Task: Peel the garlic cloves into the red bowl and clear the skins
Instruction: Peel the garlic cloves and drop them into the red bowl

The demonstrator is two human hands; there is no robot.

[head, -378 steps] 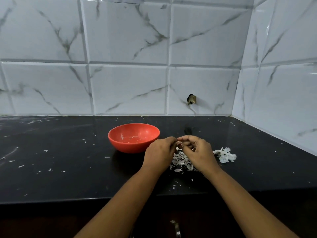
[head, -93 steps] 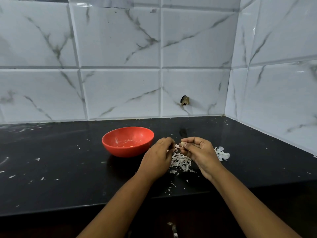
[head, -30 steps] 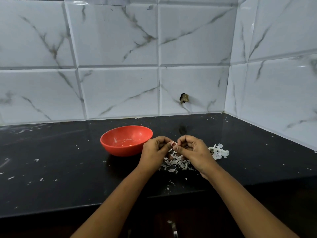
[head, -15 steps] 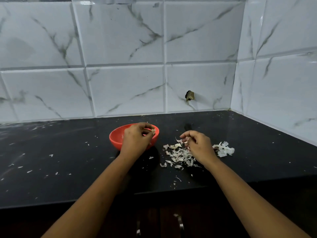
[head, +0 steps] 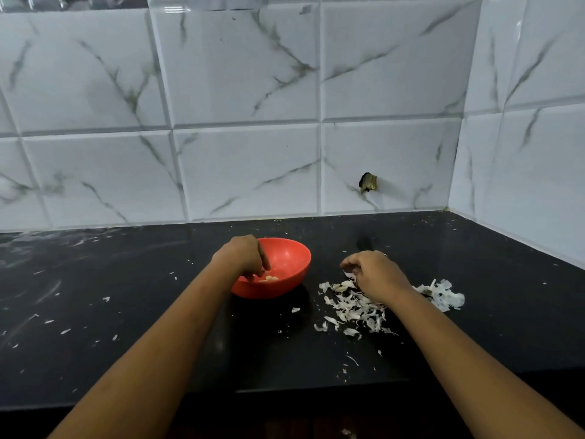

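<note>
Hands have parted since a second ago, when both worked together over the skins. Now the left hand [head: 242,256] reaches into the red bowl [head: 289,267], fingers pointing down and loosely spread above pale garlic cloves [head: 269,278] inside. Near the counter's back right corner, the right hand [head: 375,274] curls over the skins [head: 353,307], pinching a papery scrap.
</note>
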